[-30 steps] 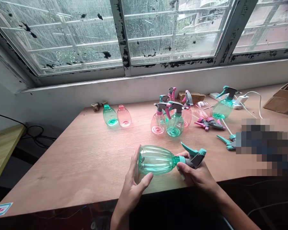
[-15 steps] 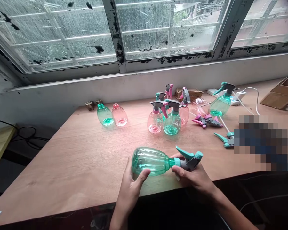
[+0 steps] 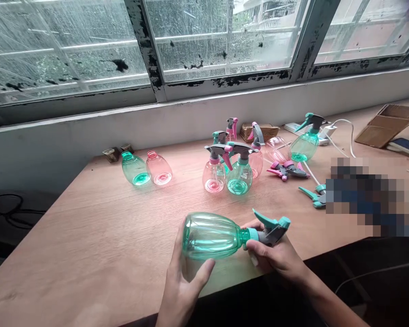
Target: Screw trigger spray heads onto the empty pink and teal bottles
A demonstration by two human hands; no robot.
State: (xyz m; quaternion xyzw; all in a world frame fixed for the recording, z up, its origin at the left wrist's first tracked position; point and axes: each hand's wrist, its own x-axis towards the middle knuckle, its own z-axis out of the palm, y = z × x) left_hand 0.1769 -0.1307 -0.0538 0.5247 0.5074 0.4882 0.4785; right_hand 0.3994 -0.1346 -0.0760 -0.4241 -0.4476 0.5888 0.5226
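A clear green spray bottle (image 3: 211, 236) lies sideways in the air above the front of the table, its base to the left. My left hand (image 3: 189, 277) cups the base end, fingers behind the plastic and thumb stretched along the lower side. Around the teal collar at the bottle's neck, my right hand (image 3: 269, 252) is closed with thumb and fingers. The grey and teal trigger head (image 3: 274, 227) sticks out past that hand to the right. Some fingers of both hands are hidden behind the bottle.
Capless green (image 3: 135, 169) and pink (image 3: 159, 169) bottles stand at the back left. Several assembled spray bottles (image 3: 239, 177) cluster mid-table. Loose pink trigger heads (image 3: 286, 170) and a teal one (image 3: 315, 197) lie right, near a blurred patch. A cardboard box (image 3: 385, 127) sits farther right.
The view has shifted slightly to the right. My left thumb has slid lower on the bottle and looks looser. My right hand stays at the collar.
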